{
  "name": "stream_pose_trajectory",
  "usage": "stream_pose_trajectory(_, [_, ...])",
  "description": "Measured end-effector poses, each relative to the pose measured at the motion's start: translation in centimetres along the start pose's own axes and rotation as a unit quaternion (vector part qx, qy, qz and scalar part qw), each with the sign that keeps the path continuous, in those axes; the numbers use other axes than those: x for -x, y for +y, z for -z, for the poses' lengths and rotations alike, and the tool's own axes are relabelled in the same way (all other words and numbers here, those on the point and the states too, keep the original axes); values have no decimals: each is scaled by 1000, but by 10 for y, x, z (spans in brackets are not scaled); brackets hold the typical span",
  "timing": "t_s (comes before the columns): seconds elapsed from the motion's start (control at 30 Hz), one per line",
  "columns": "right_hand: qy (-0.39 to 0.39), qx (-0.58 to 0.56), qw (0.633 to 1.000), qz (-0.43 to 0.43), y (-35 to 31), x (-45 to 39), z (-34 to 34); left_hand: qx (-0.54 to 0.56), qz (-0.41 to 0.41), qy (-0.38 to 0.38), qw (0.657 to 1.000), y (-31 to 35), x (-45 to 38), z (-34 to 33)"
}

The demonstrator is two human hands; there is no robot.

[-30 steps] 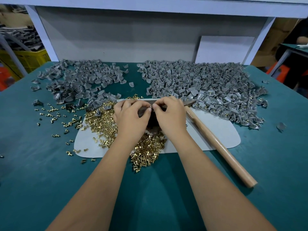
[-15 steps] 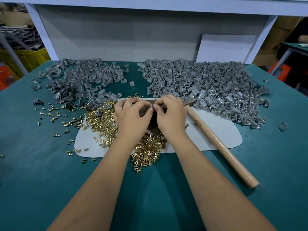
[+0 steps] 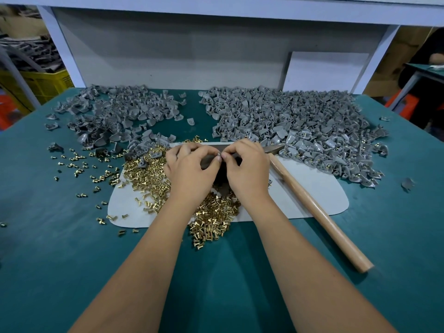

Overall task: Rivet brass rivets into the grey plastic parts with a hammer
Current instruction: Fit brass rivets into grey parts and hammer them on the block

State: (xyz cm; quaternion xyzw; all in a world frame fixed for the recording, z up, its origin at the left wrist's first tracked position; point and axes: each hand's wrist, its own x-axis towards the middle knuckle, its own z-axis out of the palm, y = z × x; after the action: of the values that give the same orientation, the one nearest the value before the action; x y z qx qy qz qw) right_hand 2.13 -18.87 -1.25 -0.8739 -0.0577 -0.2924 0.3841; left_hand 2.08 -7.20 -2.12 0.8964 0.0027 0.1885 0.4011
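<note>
Grey part [image 3: 219, 155] between both hands' fingertips.

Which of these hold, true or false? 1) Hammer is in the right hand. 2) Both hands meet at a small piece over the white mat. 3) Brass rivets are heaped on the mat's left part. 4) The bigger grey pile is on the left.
1) False. The hammer lies on the table, handle toward the right; the right hand is not on it.
2) True. Left hand and right hand pinch a small piece above the white mat.
3) True. The brass rivets cover that side.
4) False. The right grey pile is larger than the left grey pile.
</note>
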Motion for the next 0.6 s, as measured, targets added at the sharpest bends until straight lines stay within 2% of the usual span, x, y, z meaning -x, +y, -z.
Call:
stream_pose_trajectory(0.4, [-24, -24, 997, -72, -6, -5, 3, -9, -2, -5, 1000, 0, 0, -1])
stream_pose_trajectory(0.6, [-23, -18, 996, -80, -5, -4, 2, -9, 2, -8, 1000, 2, 1, 0])
